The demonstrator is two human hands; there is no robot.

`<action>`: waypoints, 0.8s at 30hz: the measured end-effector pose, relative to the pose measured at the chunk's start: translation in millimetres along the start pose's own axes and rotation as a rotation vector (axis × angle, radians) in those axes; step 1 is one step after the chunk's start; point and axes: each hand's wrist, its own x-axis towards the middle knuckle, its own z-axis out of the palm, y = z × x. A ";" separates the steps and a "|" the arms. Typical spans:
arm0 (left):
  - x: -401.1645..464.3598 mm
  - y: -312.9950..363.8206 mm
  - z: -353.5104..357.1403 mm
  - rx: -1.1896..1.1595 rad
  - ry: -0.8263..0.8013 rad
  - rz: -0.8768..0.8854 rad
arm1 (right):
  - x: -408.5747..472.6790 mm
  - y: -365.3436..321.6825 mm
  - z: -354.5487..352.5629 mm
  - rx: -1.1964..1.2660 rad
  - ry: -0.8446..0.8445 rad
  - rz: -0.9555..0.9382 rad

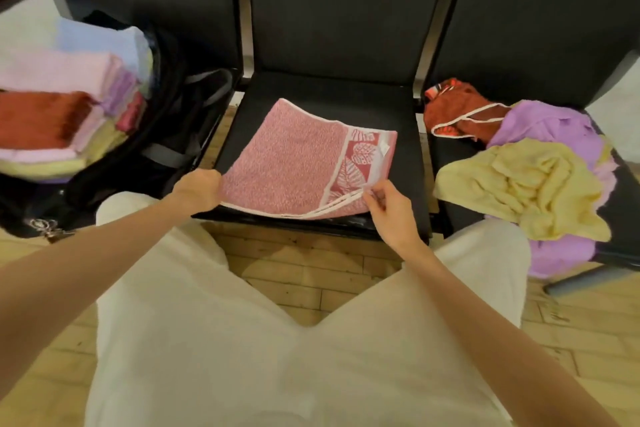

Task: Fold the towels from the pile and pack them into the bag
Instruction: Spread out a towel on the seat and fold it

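While the pink towel (294, 159) lies folded on the middle chair seat (325, 94), we grip its near-left corner in our left hand (199, 189) and pinch its near-right edge with our right hand (389, 206) — folded towels (52, 114) fill the black bag (166, 135) at left, and the unfolded pile (526, 177) sits on the right chair.

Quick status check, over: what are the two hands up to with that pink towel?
Both hands gripping pink towel: left hand near-left corner, right hand near-right. Towel half-folded on middle chair seat. Nothing in the way.
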 end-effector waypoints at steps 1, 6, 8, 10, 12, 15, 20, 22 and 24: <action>-4.1 -0.3 0.0 0.064 -0.036 -0.006 | -2.6 -0.8 0.5 0.010 0.002 0.006; -23.9 28.6 0.8 0.350 0.028 0.138 | -8.0 -2.6 1.5 0.096 -0.005 0.030; -27.5 50.0 6.0 0.023 0.075 0.320 | -4.2 -1.2 -3.0 0.097 -0.055 0.026; -34.0 78.0 6.2 -0.284 0.035 0.460 | 2.1 0.9 -8.5 0.096 -0.104 0.016; -37.5 107.8 7.5 -0.452 -0.008 0.516 | 9.1 2.1 -13.8 0.068 -0.127 -0.002; -34.8 144.7 12.8 -0.621 -0.029 0.529 | 21.1 1.7 -21.2 0.032 -0.164 -0.016; -27.0 178.1 28.7 -0.772 0.016 0.525 | 43.7 1.4 -37.0 0.145 -0.418 0.133; -24.2 183.1 33.4 -0.737 0.046 0.553 | 62.1 10.3 -38.0 0.101 -0.472 0.233; -20.5 184.3 37.2 -0.746 0.049 0.567 | 90.5 23.4 -33.3 0.000 -0.336 0.335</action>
